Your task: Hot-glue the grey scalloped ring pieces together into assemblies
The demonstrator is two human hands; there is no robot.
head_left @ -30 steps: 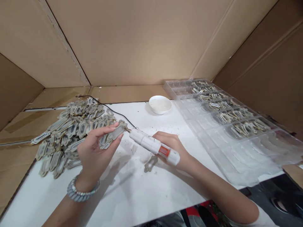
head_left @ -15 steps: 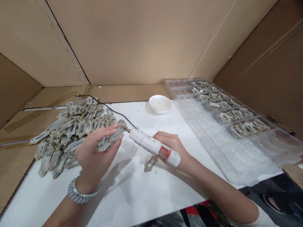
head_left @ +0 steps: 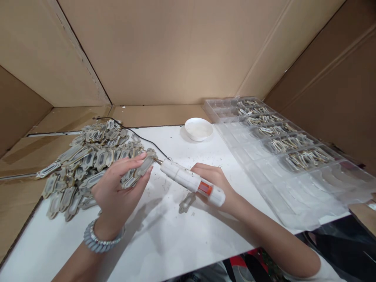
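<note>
My left hand point(head_left: 120, 184) pinches a small grey ornate frame piece point(head_left: 146, 163) between thumb and fingers, beside the heap. Wrapped round a white pen-like electric tool point(head_left: 188, 178) with an orange window is my right hand point(head_left: 216, 182). The tool's thin metal tip meets the right edge of the held piece. A black cord runs from near the tool's front end to the back left. Another grey frame piece point(head_left: 187, 202) lies on the white table below the tool.
A large heap of similar grey pieces point(head_left: 91, 156) covers the left of the white table point(head_left: 176, 243). A white bowl point(head_left: 199, 129) stands at the back. On the right lies a clear compartment box point(head_left: 258, 172) with metallic pieces in several compartments. Cardboard walls surround the table.
The rear of the tool has shifted very slightly to the right with my right hand. My left hand keeps its hold on the piece, almost unmoved.
</note>
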